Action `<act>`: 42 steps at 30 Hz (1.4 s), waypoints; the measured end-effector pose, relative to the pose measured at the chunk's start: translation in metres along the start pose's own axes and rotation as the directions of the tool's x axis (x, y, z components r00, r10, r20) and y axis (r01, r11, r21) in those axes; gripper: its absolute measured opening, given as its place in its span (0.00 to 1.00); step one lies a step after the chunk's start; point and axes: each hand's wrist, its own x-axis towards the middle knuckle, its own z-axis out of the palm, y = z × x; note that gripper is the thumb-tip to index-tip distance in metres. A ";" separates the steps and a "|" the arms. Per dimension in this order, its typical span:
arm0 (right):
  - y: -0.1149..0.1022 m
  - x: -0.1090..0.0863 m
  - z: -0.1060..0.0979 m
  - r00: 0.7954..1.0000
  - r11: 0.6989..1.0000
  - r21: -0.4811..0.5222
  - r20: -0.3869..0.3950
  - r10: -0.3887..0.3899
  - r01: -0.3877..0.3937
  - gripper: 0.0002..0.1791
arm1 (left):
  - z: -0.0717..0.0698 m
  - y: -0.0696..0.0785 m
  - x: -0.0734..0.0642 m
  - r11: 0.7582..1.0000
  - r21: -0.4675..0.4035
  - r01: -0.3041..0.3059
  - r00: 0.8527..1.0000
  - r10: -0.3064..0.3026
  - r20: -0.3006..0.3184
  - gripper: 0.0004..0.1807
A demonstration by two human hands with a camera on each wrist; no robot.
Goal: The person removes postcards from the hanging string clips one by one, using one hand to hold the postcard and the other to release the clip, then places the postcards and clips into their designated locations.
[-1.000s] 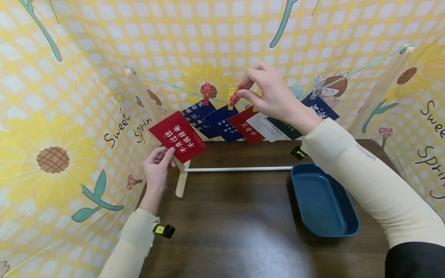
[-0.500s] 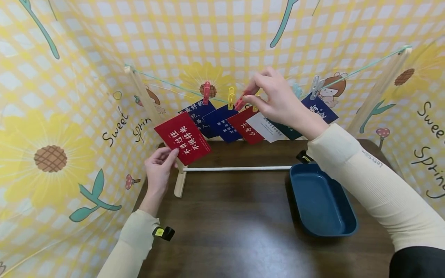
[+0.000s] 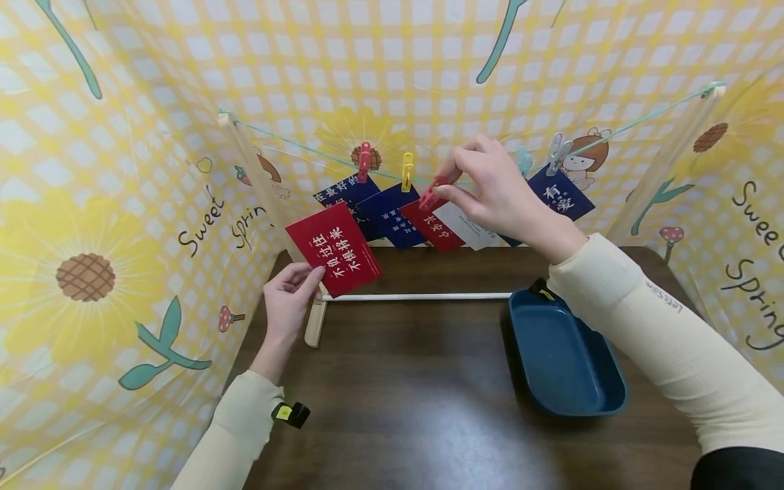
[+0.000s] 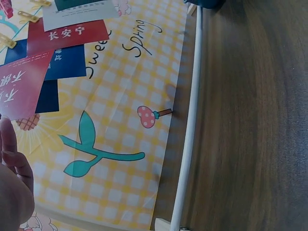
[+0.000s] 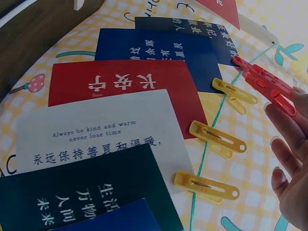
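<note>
In the head view my left hand (image 3: 289, 299) pinches a red card (image 3: 335, 248) with white writing by its lower left corner, in front of the left post. A red clothespin (image 3: 432, 194) is pinched between thumb and fingers of my right hand (image 3: 490, 187), before the middle of the line. Several cards hang from the green line (image 5: 215, 118): a navy card under another red clothespin (image 3: 364, 162), a blue card under a yellow clothespin (image 3: 407, 172), then a red card (image 5: 120, 89), a white card (image 5: 101, 130) and a dark green card (image 5: 91, 192).
A wooden stand with left post (image 3: 254, 173) and right post (image 3: 667, 160) carries the line, with a white rod (image 3: 416, 297) low between them. A blue tray (image 3: 566, 354) sits on the brown table (image 3: 429, 388). Patterned cloth (image 3: 429, 54) surrounds the back and sides.
My left hand has carried the red card slightly right and lower. My right hand has shifted right and down with the clothespin, away from the yellow clothespin on the line.
</note>
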 end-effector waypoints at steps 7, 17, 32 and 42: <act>0.003 -0.015 -0.001 1.000 1.000 -0.002 0.010 0.029 -0.029 0.09 | 0.007 -0.003 -0.003 0.999 -0.018 0.034 0.999 -0.034 0.005 0.06; 0.007 -0.030 -0.007 0.999 0.998 -0.020 0.007 0.052 -0.052 0.09 | 0.014 -0.002 -0.004 1.000 -0.004 0.021 0.999 -0.021 0.040 0.02; 0.007 -0.048 -0.013 0.992 0.993 -0.023 0.045 0.119 -0.118 0.10 | 0.021 -0.001 -0.008 1.000 0.017 -0.010 0.995 0.008 0.101 0.11; 0.010 -0.067 -0.015 0.984 0.985 -0.056 0.070 0.164 -0.160 0.09 | 0.029 0.001 -0.013 1.000 0.000 0.015 0.994 -0.014 0.110 0.10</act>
